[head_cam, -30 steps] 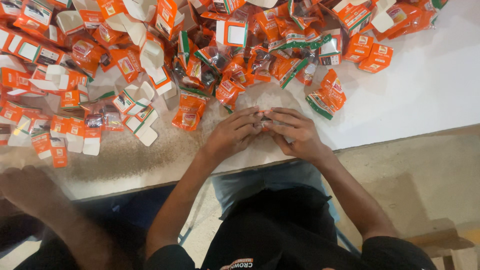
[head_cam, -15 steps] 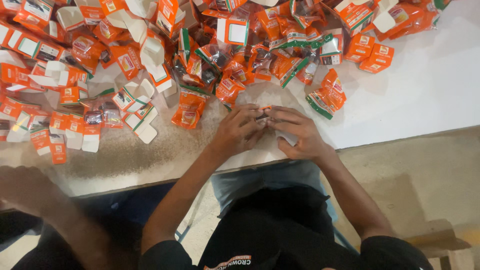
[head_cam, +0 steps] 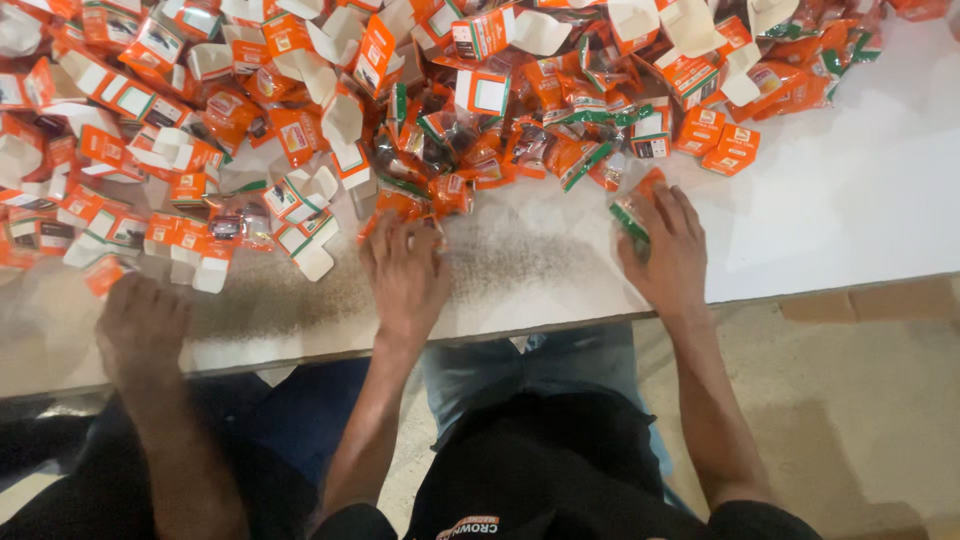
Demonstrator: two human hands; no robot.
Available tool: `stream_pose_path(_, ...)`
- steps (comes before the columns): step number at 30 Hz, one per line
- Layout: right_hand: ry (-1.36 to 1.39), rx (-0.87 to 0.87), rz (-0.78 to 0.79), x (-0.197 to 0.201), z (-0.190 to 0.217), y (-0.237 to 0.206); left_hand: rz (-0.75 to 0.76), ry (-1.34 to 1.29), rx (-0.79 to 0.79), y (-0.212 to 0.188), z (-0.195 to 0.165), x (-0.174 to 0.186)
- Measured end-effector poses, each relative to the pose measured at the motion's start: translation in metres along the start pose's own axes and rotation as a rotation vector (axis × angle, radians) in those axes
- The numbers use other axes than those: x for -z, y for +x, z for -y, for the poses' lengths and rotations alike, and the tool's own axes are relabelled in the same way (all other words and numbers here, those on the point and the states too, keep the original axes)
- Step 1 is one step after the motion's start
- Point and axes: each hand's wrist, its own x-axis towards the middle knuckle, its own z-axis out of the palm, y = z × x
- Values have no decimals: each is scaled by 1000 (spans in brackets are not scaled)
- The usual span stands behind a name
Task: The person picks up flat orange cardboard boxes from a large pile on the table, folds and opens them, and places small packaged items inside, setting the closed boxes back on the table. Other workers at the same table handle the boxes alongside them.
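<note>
A big heap of small orange, white and green cartons and packets [head_cam: 480, 110] covers the far half of the white table [head_cam: 850, 200]. My left hand [head_cam: 405, 275] lies palm down on the table, its fingertips touching an orange packet [head_cam: 400, 205] at the heap's near edge. My right hand [head_cam: 668, 248] reaches to the heap's right end, with thumb and fingers over an orange and green carton [head_cam: 630, 208].
Another person's hand [head_cam: 140, 330] rests on the table at the left, beside an orange carton [head_cam: 105, 272]. Open white-lined cartons [head_cam: 305, 245] lie between that hand and mine. The table's front edge [head_cam: 560, 325] runs just below my wrists; beige floor [head_cam: 880, 420] lies to the right.
My two hands were together at the table edge, working one small item. They have now parted and reached forward, left to the heap's near edge, right onto a carton.
</note>
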Motion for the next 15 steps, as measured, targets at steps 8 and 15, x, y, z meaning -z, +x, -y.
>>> stream_pose_path(8, 3, 0, -24, -11, -8, -4, -132, -209, 34, 117, -8, -48)
stream_pose_path(15, 49, 25, -55, -1, -8, -2, -196, -328, 44, 157, -26, -67)
